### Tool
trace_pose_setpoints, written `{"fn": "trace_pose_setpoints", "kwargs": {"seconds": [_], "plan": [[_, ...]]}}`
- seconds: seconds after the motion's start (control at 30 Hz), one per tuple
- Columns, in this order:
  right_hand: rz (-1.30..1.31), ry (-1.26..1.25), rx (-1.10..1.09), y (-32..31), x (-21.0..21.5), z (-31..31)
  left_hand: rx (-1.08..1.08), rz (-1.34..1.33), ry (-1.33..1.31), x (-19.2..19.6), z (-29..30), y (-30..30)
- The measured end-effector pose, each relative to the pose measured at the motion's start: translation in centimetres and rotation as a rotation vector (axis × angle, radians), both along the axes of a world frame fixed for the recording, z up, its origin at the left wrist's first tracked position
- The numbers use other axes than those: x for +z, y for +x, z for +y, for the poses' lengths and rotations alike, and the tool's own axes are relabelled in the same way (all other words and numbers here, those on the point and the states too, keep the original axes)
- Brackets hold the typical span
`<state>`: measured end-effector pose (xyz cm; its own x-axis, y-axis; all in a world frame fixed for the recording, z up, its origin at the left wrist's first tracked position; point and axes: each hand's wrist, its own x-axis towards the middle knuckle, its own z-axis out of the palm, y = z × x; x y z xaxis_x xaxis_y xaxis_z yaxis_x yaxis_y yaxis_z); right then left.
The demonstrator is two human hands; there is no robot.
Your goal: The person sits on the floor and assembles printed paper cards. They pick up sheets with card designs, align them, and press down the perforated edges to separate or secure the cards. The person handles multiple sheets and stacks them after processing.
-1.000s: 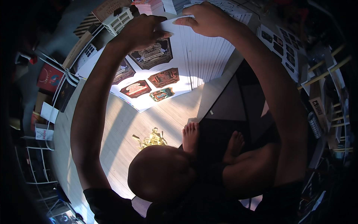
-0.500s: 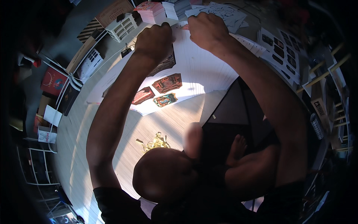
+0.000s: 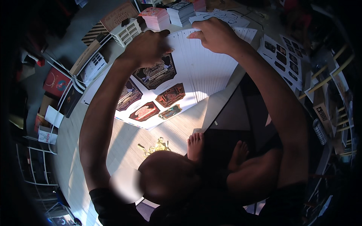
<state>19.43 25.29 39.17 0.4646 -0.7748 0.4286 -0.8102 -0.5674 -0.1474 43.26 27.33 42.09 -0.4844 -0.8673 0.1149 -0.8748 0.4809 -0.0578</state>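
A fanned stack of white sheets (image 3: 205, 71) is being gripped at its far edge by both hands, the left hand (image 3: 148, 47) closed on the left part and the right hand (image 3: 215, 34) pinching the right part. The stack is held above the floor (image 3: 124, 143), its long axis running from upper right down to lower left, where dark red printed panels (image 3: 151, 100) are shown.
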Motion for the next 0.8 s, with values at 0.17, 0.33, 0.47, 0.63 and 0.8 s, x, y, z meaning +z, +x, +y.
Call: {"fn": "trace_pose_setpoints", "kwargs": {"seconds": [0.17,0.33,0.47,0.63,0.8], "plan": [[-0.048,-0.120,0.065,-0.4,-1.4,-0.9,-0.041,-0.008,-0.056,0.3,-0.1,0.1],[0.058,0.051,0.145,4.1,-0.5,0.4,-0.007,-0.010,-0.068,-1.3,0.3,3.9],[0.066,-0.154,0.153,5.9,-0.9,0.6,0.004,-0.031,-0.032,-0.9,0.3,3.9],[0.076,-0.280,0.112,3.9,-2.3,0.3,0.021,-0.079,0.015,0.4,0.3,1.8],[0.174,-0.145,0.095,5.1,-1.2,0.2,0.037,-0.001,-0.019,0.0,0.6,2.6]]}}
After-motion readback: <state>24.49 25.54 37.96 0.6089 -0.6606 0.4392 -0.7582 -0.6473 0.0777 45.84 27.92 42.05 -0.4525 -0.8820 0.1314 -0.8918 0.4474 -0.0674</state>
